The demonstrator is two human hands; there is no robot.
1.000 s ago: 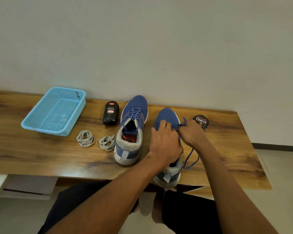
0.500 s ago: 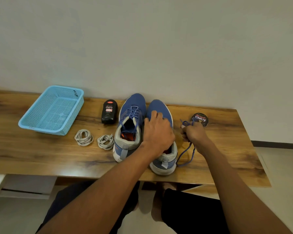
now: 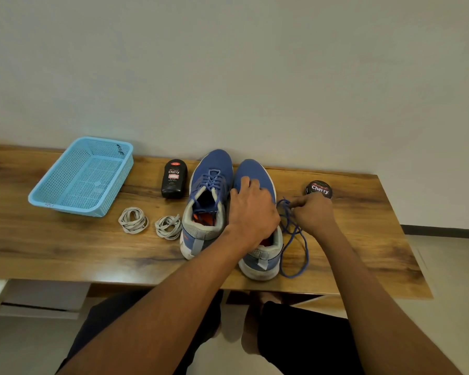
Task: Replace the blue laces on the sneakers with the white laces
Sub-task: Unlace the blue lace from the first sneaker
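Note:
Two blue sneakers stand side by side on the wooden table, toes toward the wall. The left sneaker (image 3: 205,204) still carries its blue laces. My left hand (image 3: 251,209) lies over the top of the right sneaker (image 3: 257,253), fingers curled on its upper. To the right of that shoe my right hand (image 3: 313,212) pinches a loose blue lace (image 3: 295,247), which loops down onto the table beside the shoe. Two coiled white laces (image 3: 133,220) (image 3: 169,226) lie left of the sneakers.
A light blue plastic basket (image 3: 84,175) sits at the back left. A black Cherry polish bottle (image 3: 174,178) stands by the left sneaker, and a round Cherry polish tin (image 3: 319,189) lies just behind my right hand. The table's front edge (image 3: 146,281) runs close to my knees.
The right sneaker has been slid back from the table's front edge and up against the left one. My right hand has moved right and drawn the blue lace out beside the shoe.

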